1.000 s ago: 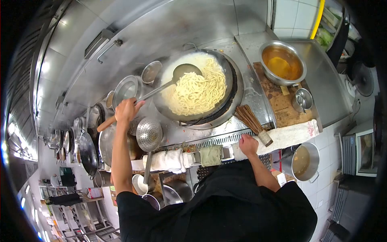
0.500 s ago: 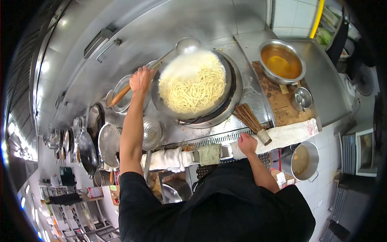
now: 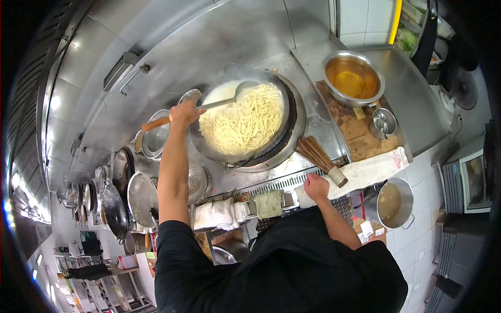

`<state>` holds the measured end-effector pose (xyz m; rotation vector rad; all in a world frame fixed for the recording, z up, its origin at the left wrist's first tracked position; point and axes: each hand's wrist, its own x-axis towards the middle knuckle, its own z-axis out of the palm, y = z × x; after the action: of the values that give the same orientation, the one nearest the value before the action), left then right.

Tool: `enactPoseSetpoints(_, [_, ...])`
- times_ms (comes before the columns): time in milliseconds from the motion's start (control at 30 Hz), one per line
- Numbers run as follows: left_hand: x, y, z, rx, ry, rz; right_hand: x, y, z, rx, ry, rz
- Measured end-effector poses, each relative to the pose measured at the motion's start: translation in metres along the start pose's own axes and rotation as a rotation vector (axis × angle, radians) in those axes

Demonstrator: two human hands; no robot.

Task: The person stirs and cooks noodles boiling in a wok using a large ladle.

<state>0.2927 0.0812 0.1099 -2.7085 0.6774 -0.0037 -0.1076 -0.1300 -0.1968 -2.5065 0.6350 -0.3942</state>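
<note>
My left hand (image 3: 183, 112) is closed around the ladle (image 3: 218, 103), where the wooden handle meets the metal shaft. The ladle's bowl is down at the far side of the noodles (image 3: 245, 122), in the pale, steaming liquid. Those thick noodles fill a large wok (image 3: 195, 136) on the burner. Curled into a fist, my right hand (image 3: 316, 186) rests on the white towel (image 3: 360, 176) along the stove's front edge. Just beyond that fist lies a bamboo brush (image 3: 321, 159), its bound end on the towel.
A steel bowl of orange liquid (image 3: 354, 78) and a small metal cup (image 3: 383, 123) stand on cardboard at the right. A perforated skimmer (image 3: 196, 182) lies near my left forearm. Below the towel stands a pot (image 3: 389, 203). Pans hang at the left.
My left hand has brought the ladle from the wok's far rim toward me and down into the noodles. The view has shifted slightly, and my right fist stays at the towel.
</note>
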Motion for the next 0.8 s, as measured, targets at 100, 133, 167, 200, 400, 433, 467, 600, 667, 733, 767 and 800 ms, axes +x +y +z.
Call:
enactPoseSetpoints(100, [-0.002, -0.019, 0.017, -0.097, -0.118, 0.006, 0.0, -0.001, -0.001, -0.004, -0.01, 0.0])
enactPoseSetpoints(133, [-0.001, -0.028, 0.028, -0.166, -0.18, 0.018, 0.0, -0.001, -0.002, -0.005, -0.011, -0.003])
enactPoseSetpoints(167, [-0.005, -0.033, 0.032, -0.168, -0.179, 0.014, 0.0, 0.0, -0.002, 0.0, -0.002, -0.009])
enactPoseSetpoints(200, [-0.011, -0.039, 0.038, -0.231, -0.196, -0.001, 0.0, 0.0, -0.001, 0.005, 0.006, -0.014])
enactPoseSetpoints(400, [-0.056, -0.055, 0.029, -0.34, -0.204, -0.039, 0.0, 0.004, 0.004, -0.019, 0.012, -0.041])
enactPoseSetpoints(433, [-0.068, -0.051, 0.02, -0.327, -0.19, -0.059, 0.0, 0.004, 0.004, -0.021, 0.004, -0.055])
enactPoseSetpoints(467, [-0.078, -0.05, 0.017, -0.333, -0.19, -0.072, 0.0, 0.004, 0.004, -0.018, 0.011, -0.048])
enactPoseSetpoints(600, [-0.122, -0.039, 0.0, -0.236, -0.002, -0.124, -0.001, 0.005, 0.002, 0.002, 0.017, -0.046])
enactPoseSetpoints(667, [-0.139, -0.04, 0.001, -0.218, 0.039, -0.173, -0.001, 0.007, 0.003, 0.029, 0.039, -0.066])
enactPoseSetpoints(733, [-0.153, -0.045, 0.009, -0.149, 0.223, -0.202, -0.003, 0.008, 0.005, 0.058, 0.057, -0.094])
enactPoseSetpoints(767, [-0.156, -0.049, 0.011, -0.15, 0.229, -0.217, -0.002, 0.008, 0.004, 0.044, 0.035, -0.071])
enactPoseSetpoints(800, [-0.159, -0.053, 0.015, -0.125, 0.289, -0.212, -0.002, 0.008, 0.004, 0.029, 0.01, -0.046])
